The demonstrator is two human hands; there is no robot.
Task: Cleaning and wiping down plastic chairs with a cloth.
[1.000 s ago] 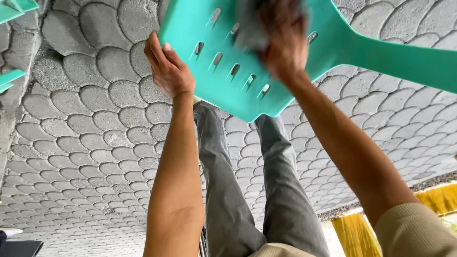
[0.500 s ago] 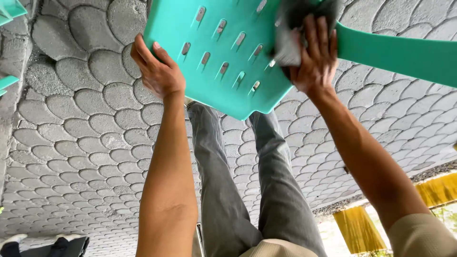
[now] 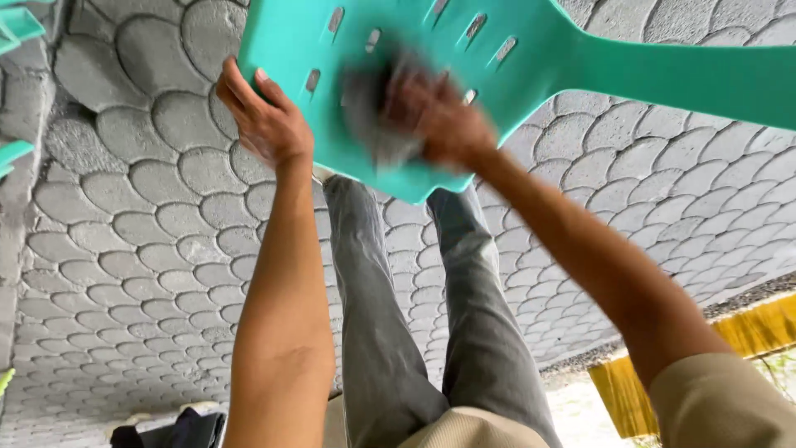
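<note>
A turquoise plastic chair (image 3: 580, 58) with slotted seat fills the top of the head view, above my grey-trousered legs. My left hand (image 3: 265, 120) grips the seat's left edge, fingers curled over it. On the seat's middle, my right hand (image 3: 435, 116) presses a grey cloth (image 3: 369, 112); both are motion-blurred. The chair's far parts run out of the frame at the top and right.
Grey fish-scale paving stones (image 3: 149, 249) cover the ground. A yellow-painted kerb (image 3: 746, 340) runs at the lower right. More turquoise plastic pieces (image 3: 21, 25) poke in at the upper left. A dark object (image 3: 178, 430) lies at the bottom left.
My right hand with the cloth has swept from the seat's right side leftward to its middle. The left hand keeps its hold on the seat edge.
</note>
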